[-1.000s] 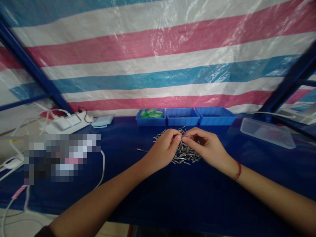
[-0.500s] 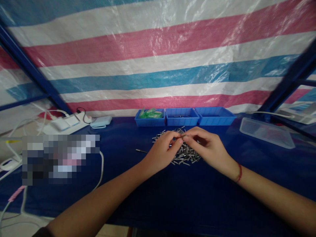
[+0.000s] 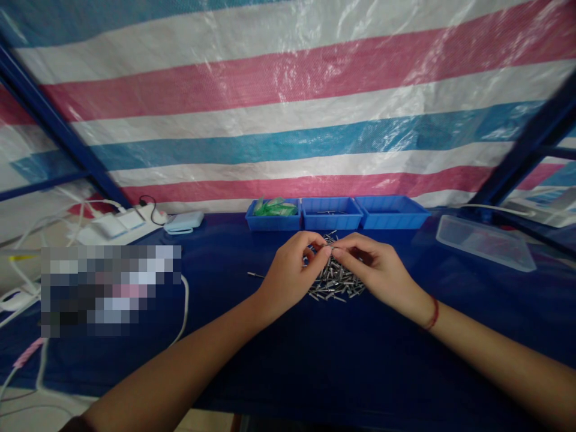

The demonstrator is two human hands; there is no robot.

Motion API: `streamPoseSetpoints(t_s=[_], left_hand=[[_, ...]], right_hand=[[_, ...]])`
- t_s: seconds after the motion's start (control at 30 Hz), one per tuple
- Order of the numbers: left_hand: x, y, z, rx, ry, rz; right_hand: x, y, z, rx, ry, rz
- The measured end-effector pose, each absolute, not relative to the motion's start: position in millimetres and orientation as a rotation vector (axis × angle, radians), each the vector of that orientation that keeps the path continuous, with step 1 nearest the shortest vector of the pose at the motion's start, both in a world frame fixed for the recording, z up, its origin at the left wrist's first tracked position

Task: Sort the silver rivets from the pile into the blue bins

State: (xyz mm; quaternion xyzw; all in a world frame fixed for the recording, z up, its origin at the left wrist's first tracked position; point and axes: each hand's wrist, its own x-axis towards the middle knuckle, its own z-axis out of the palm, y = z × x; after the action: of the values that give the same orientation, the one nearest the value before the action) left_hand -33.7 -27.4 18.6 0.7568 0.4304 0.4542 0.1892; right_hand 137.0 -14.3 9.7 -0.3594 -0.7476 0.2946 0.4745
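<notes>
Your left hand (image 3: 290,273) and right hand (image 3: 375,270) are pinching one small pin (image 3: 332,247), lying roughly left-to-right, above the pin pile (image 3: 335,282).

A: Where does the pile of pins (image 3: 335,281) lie?

B: On the table (image 3: 315,360), mid-width, toward the back edge, under the left hand (image 3: 288,277) and right hand (image 3: 380,270).

A: And behind it?

B: Three bins (image 3: 333,215) in a row along the back edge. A tray (image 3: 486,242) sits toward the right edge, a power strip (image 3: 119,223) near the back left corner.
</notes>
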Motion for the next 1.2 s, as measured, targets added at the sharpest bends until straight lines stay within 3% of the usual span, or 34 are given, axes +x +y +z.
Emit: streamPoseSetpoints(t_s=[0.13,0.23,0.33,0.47,0.8,1.2], left_hand=[[-34.2,-24.9,17.8,2.109,1.231,1.295],[-36.6,-19.0,13.3,2.138,1.251,1.290],[-42.4,-12.1,8.7,2.334,1.223,1.131],[-51.8,-6.5,8.4,2.739,1.077,0.806],[-59.1,-1.1,14.4,2.978,0.988,0.377],[-53.1,-5.0,14.9,2.953,0.994,0.418]], right_hand=[[140.1,-10.8,15.3,-0.894,-1.899,0.572],[146.8,9.5,22.7,-0.993,-1.863,0.250],[155.0,45.3,27.1,-1.116,-1.861,-0.073],[162.0,89.2,23.2,-1.251,-1.947,-0.264],[164.6,42.4,8.0,-1.118,-2.039,-0.085],[154.4,7.1,6.2,-1.085,-1.963,0.277]])
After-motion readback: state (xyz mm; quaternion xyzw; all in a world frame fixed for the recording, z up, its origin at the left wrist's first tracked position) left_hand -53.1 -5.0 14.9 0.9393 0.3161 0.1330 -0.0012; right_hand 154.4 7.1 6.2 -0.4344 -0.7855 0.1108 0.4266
